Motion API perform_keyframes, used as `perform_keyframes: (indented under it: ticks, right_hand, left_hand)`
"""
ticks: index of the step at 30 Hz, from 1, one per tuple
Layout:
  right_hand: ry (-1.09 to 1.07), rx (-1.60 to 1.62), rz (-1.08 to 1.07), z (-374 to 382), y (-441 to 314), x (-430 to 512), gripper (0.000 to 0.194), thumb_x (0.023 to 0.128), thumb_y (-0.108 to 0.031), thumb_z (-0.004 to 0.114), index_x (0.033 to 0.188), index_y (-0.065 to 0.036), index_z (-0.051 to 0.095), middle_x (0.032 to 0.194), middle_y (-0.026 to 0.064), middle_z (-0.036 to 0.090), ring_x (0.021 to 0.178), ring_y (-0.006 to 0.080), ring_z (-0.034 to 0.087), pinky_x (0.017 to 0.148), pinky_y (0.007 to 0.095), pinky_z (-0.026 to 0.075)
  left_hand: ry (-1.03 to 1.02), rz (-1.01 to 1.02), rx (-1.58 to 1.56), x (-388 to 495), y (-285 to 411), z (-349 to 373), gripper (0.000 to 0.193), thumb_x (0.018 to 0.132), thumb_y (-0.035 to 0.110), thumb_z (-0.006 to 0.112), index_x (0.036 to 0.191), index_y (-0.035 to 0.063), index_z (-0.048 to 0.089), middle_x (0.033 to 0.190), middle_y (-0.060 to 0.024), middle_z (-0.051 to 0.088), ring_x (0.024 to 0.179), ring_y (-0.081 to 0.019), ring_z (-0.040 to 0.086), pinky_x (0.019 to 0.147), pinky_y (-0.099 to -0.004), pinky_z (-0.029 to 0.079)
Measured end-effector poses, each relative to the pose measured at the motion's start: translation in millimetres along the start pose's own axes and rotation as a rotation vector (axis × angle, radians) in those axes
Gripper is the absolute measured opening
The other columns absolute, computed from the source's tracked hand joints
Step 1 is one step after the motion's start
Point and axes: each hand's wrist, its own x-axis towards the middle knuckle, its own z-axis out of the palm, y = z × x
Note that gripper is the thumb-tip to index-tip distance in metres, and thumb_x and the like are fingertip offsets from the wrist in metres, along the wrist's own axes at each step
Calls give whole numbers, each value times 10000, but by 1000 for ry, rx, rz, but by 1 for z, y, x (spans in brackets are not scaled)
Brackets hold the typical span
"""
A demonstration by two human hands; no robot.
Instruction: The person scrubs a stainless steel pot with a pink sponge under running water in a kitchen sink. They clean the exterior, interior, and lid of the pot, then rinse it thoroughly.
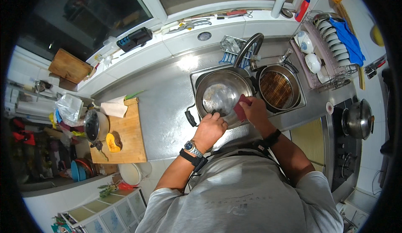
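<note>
A wide stainless steel pot (pixel 224 96) sits tilted in the left sink basin, with a black side handle (pixel 190 117) showing at its left. My left hand (pixel 209 131) grips its near rim, fingers curled over the edge. Something small and dark shows beside those fingertips; I cannot tell what it is. In my right hand (pixel 256 111) is a dark red scouring pad (pixel 241 108), held at the pot's near right wall. The arched black faucet (pixel 248 47) rises behind the pot. In the right basin stands a second steel pot (pixel 295 96) containing a brown slatted rack (pixel 275 87).
At left, a wooden cutting board (pixel 133 138) bears a cut pumpkin piece (pixel 112 143) and a glass-lidded pot (pixel 97 125). A dish rack (pixel 309 65) with bowls and plates stands right of the sink. Beyond it are the stove (pixel 340 148) and a steel pot (pixel 361 120).
</note>
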Motion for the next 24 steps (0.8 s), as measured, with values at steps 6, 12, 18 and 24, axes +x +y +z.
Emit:
perform_keyframes:
  ticks: [6, 12, 18, 24]
  right_hand:
    - [16, -84, 15, 2, 24, 3, 342, 1066, -316, 893, 1210, -6, 914, 1042, 253, 886, 968, 451, 869, 860, 537, 674]
    - [75, -156, -10, 8, 34, 6, 381, 1059, -319, 896, 1238, 17, 904, 1062, 289, 871, 986, 499, 845, 888, 549, 663]
    - [78, -25, -69, 13, 24, 10, 376, 1060, -368, 894, 1216, -26, 910, 1113, 269, 884, 997, 473, 856, 880, 541, 675]
    - [-148, 85, 8, 4, 7, 21, 337, 1104, -316, 867, 1194, 9, 882, 1061, 221, 894, 933, 393, 868, 845, 487, 668]
  left_hand:
    - [450, -276, -64, -14, 2, -12, 668, 940, 459, 1002, 1463, 91, 810, 1493, -187, 777, 1436, -415, 697, 1157, -554, 553]
    - [492, -1204, -975, -30, -11, 30, 628, 1037, 290, 1035, 1448, 15, 647, 1225, -69, 745, 1028, -197, 745, 887, -371, 637]
    - [587, -1384, -1601, -26, -11, 48, 344, 1074, 170, 978, 1001, 170, 641, 1005, 15, 748, 895, -139, 748, 784, -376, 679]
    - [740, -1499, -1609, -27, -16, 58, 292, 1062, 42, 878, 932, 136, 635, 924, -1, 714, 787, -138, 706, 708, -370, 705]
